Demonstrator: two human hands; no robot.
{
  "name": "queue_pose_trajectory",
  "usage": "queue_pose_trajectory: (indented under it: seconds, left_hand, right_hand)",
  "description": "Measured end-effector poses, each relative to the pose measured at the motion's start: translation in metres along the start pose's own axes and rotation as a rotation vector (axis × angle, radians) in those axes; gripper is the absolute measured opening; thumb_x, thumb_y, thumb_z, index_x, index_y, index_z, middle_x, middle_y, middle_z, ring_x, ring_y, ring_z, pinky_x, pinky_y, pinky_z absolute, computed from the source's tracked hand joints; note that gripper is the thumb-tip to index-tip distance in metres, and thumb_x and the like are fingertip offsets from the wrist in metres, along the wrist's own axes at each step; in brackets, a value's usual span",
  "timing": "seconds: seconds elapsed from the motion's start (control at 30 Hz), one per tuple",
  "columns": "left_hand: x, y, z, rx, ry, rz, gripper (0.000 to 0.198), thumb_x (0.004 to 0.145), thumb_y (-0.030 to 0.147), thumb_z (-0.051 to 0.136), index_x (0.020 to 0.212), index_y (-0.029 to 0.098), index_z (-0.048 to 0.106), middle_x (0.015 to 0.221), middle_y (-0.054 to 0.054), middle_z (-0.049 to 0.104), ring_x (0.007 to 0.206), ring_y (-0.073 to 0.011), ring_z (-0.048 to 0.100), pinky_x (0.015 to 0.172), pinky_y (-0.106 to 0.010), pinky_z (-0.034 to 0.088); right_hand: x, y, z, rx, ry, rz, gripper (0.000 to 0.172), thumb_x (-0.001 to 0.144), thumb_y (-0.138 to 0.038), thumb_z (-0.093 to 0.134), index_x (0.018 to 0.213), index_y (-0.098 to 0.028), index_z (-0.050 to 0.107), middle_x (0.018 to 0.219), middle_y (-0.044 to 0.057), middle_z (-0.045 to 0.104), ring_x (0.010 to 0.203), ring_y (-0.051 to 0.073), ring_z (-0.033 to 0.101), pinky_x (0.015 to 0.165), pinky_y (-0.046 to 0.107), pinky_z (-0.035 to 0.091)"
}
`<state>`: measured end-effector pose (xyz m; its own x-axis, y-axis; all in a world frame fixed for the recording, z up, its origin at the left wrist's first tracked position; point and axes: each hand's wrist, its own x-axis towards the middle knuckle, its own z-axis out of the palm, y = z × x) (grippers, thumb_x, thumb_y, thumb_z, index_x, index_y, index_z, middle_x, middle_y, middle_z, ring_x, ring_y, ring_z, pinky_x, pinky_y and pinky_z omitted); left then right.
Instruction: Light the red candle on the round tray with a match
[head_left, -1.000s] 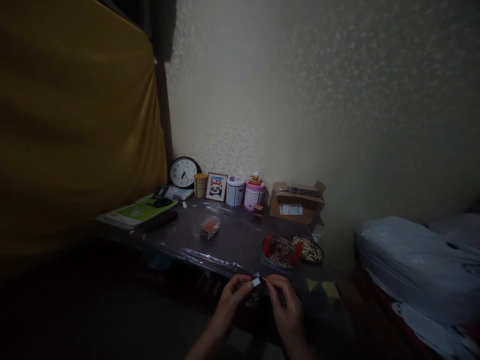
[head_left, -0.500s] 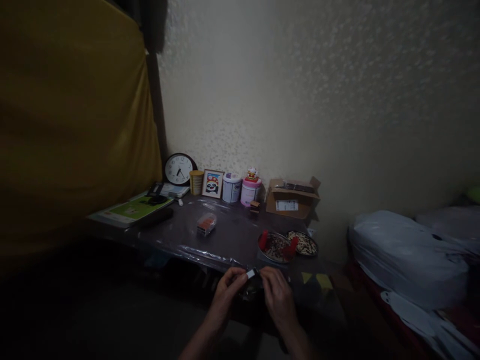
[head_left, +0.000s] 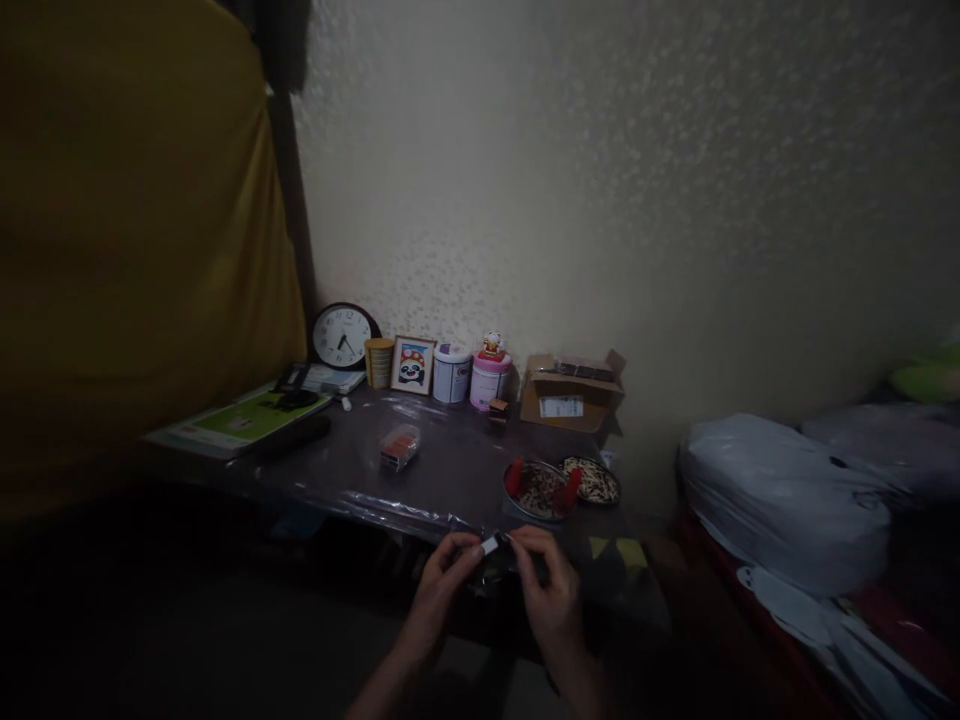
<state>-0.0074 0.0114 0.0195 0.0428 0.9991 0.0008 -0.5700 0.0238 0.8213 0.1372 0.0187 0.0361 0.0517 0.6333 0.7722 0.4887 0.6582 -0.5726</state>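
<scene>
My left hand [head_left: 444, 578] pinches a small white box with a dark end [head_left: 490, 545], which looks like a matchbox, just in front of the table edge. Close beside its dark end is my right hand [head_left: 549, 580], with thumb and forefinger pressed together on what seems a thin pale stick [head_left: 509, 537], too small to make out well. Beyond the hands sits a round dish [head_left: 541, 508] of small sticks with two red pieces in it. A second dish [head_left: 600, 482] of pale and dark sticks stands behind it. Further left lies a clear-wrapped pack of reddish boxes [head_left: 400, 447].
Along the wall stand a clock [head_left: 343, 336], a yellow cup [head_left: 379, 364], a panda picture [head_left: 412, 365], a white tin [head_left: 451, 374], a pink tin [head_left: 490, 382] and an open carton [head_left: 571, 395]. A green book [head_left: 244, 420] lies left; white bags [head_left: 780, 500] are at right.
The view has shifted slightly, so everything sits a little further left. My right hand's fingertips have drawn slightly back from the box, and a pale tip shows between them.
</scene>
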Motion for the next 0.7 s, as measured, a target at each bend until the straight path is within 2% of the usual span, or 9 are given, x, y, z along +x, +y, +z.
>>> queue_pose_trajectory:
  seconds: [0.1, 0.27, 0.4, 0.47, 0.6, 0.7]
  left_hand:
    - [0.001, -0.002, -0.001, -0.006, -0.003, 0.003, 0.022, 0.067, 0.033, 0.073, 0.079, 0.018, 0.063, 0.068, 0.003, 0.061, 0.064, -0.0099, 0.052, 0.062, -0.02, 0.039]
    - [0.001, -0.002, -0.002, -0.003, 0.017, -0.019, 0.022, 0.069, 0.036, 0.071, 0.079, 0.018, 0.063, 0.072, 0.001, 0.063, 0.067, -0.0127, 0.055, 0.063, -0.022, 0.04]
    - [-0.001, 0.004, 0.001, -0.023, 0.021, 0.009, 0.022, 0.068, 0.035, 0.071, 0.079, 0.018, 0.063, 0.071, 0.001, 0.063, 0.066, -0.0126, 0.055, 0.064, -0.023, 0.041]
    - [-0.001, 0.005, 0.002, -0.025, 0.03, 0.006, 0.023, 0.067, 0.035, 0.072, 0.078, 0.017, 0.064, 0.069, 0.001, 0.064, 0.065, -0.0126, 0.055, 0.064, -0.023, 0.041]
    - [0.0, 0.004, 0.001, -0.02, 0.029, 0.041, 0.022, 0.066, 0.034, 0.073, 0.075, 0.016, 0.064, 0.07, -0.001, 0.064, 0.066, -0.012, 0.054, 0.064, -0.022, 0.04]
    - [-0.001, 0.003, 0.0, -0.016, 0.019, 0.05, 0.02, 0.07, 0.033, 0.07, 0.077, 0.016, 0.065, 0.071, 0.0, 0.063, 0.067, -0.0113, 0.054, 0.065, -0.022, 0.04]
  right_hand:
    - [0.002, -0.005, -0.002, -0.057, -0.026, -0.057, 0.011, 0.086, -0.02, 0.051, 0.08, -0.022, 0.06, 0.079, 0.003, 0.067, 0.077, 0.015, 0.064, 0.071, 0.026, 0.052]
    - [0.004, -0.017, -0.01, -0.082, 0.053, -0.113, 0.01, 0.087, -0.018, 0.051, 0.089, -0.023, 0.06, 0.087, 0.004, 0.067, 0.084, 0.017, 0.064, 0.074, 0.03, 0.053]
    - [0.003, -0.01, -0.007, -0.126, -0.114, -0.197, 0.016, 0.088, -0.019, 0.047, 0.09, -0.024, 0.062, 0.086, 0.004, 0.069, 0.083, 0.018, 0.065, 0.075, 0.032, 0.053]
    - [0.005, 0.0, -0.005, -0.141, -0.083, -0.127, 0.017, 0.089, -0.022, 0.046, 0.084, -0.023, 0.062, 0.081, 0.004, 0.068, 0.078, 0.017, 0.065, 0.072, 0.03, 0.053]
    - [0.01, 0.017, -0.007, -0.078, 0.109, 0.097, 0.016, 0.086, -0.03, 0.053, 0.077, -0.02, 0.061, 0.078, 0.003, 0.067, 0.075, 0.017, 0.063, 0.072, 0.03, 0.052]
    - [0.01, 0.023, -0.009, 0.015, 0.151, 0.217, 0.018, 0.082, -0.034, 0.056, 0.076, -0.019, 0.061, 0.074, 0.002, 0.066, 0.071, 0.017, 0.063, 0.067, 0.028, 0.051]
